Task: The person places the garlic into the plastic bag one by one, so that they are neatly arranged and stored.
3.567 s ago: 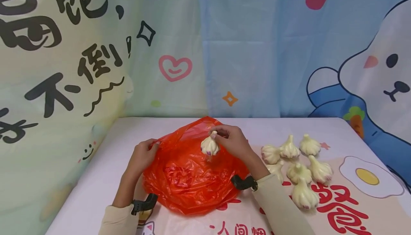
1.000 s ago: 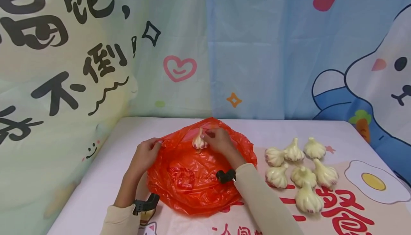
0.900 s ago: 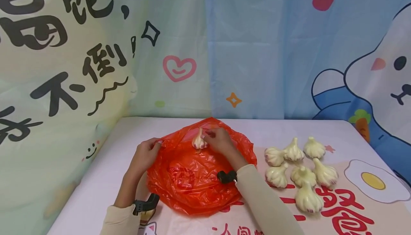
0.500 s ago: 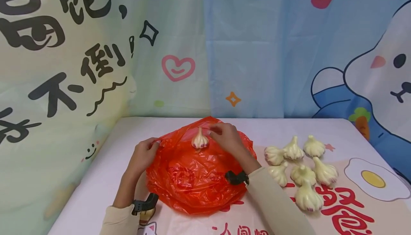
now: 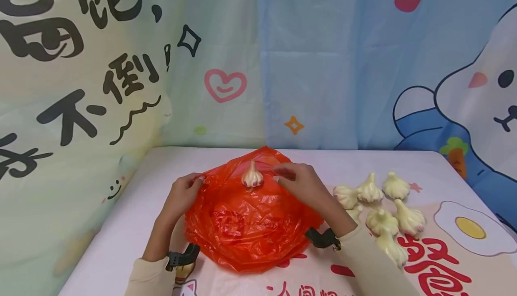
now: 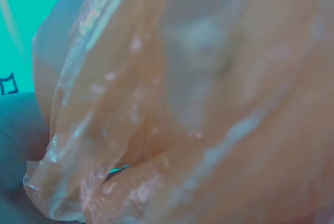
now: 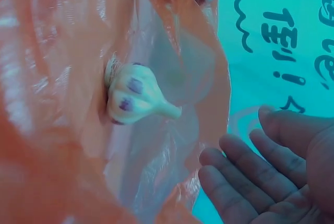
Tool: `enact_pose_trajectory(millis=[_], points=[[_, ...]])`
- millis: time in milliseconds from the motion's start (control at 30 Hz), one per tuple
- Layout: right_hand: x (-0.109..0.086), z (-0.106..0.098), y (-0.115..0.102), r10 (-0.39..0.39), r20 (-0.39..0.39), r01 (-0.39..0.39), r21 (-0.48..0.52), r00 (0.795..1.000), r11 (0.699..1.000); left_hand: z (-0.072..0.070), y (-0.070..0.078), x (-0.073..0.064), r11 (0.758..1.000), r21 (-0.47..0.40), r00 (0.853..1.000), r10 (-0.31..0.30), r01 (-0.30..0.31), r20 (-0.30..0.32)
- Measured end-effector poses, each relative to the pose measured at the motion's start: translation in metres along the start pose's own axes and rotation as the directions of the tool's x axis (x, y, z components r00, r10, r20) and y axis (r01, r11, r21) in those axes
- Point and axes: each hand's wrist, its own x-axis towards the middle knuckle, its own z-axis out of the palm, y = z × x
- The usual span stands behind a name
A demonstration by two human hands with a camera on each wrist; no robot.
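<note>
A red plastic bag [image 5: 250,224] lies spread on the table, its rim raised at the back. My left hand [image 5: 183,195] pinches the bag's left edge between thumb and fingers. One garlic bulb [image 5: 252,175] sits upright on the bag's red film near the back, stem up; the right wrist view shows purple patches on this garlic bulb [image 7: 134,94] and roots at its base. To its right, my right hand [image 5: 304,186] hovers over the bag's right side, apart from the bulb, fingers relaxed and holding nothing. Film fills most of the left wrist view.
Several garlic bulbs [image 5: 409,217] lie grouped on the right of the table, partly behind the right forearm. The white table [image 5: 109,246] carries a printed cloth with a fried egg picture [image 5: 470,227]. A printed curtain [image 5: 307,62] hangs behind.
My right hand brought a garlic bulb over the bag, set it down near the back, let go, and drew back to the right. My left hand kept its hold on the bag.
</note>
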Motion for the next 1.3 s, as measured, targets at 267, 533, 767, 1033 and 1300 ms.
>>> enact_pose_trajectory(millis=[267, 533, 767, 1033, 1300], points=[[-0.022, -0.01, 0.008, -0.003, 0.017, 0.002, 0.04, 1.0, 0.999, -0.001, -0.002, 0.0, 0.999, -0.028, 1.0, -0.026, 0.026, 0.011], [-0.046, -0.024, 0.019, 0.032, 0.029, -0.033, 0.025, 0.999, 0.999, -0.001, -0.002, 0.0, 0.999, -0.035, 1.0, -0.019, 0.02, 0.018], [-0.062, -0.034, 0.025, 0.114, 0.014, -0.115, 0.053, 0.993, 0.992, -0.003, -0.001, 0.001, 0.999, -0.045, 0.999, -0.026, 0.028, 0.025], [-0.079, -0.049, 0.03, 0.128, -0.003, -0.127, 0.061, 0.992, 0.99, -0.003, 0.0, 0.002, 0.998, -0.052, 0.999, -0.037, 0.039, 0.035], [-0.095, -0.067, 0.038, 0.111, -0.042, -0.111, 0.01, 0.993, 0.994, -0.001, 0.0, 0.0, 0.997, -0.056, 0.998, -0.043, 0.045, 0.037]])
